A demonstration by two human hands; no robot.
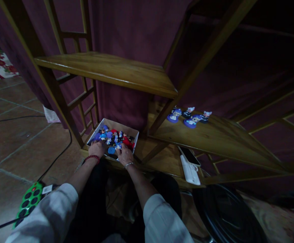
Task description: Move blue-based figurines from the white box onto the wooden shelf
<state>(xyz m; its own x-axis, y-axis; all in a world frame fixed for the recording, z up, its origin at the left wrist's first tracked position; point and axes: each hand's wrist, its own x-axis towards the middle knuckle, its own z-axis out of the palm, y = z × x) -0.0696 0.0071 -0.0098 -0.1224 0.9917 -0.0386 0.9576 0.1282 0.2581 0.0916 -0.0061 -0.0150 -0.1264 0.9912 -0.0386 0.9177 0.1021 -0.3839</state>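
A shallow white box (120, 126) on the low wooden shelf holds a jumble of small blue, purple and red figurines (108, 134). My left hand (97, 149) is bent over the box's near left corner, against the purple pieces; its fingertips are hidden, so whether it grips one cannot be seen. At the near right side, my right hand (125, 155) reaches in with its fingers closed around a small blue-and-white figurine (118, 146). Just left of that figurine lies a round blue disc (111, 150).
Several figurines (192, 120) stand on the shelf at right (212, 135). Below it lie a phone (189, 156) and a white object (189, 171). A wooden shelf board (106, 67) overhangs the box. A black stool (228, 212) and green power strip (30, 199) flank me.
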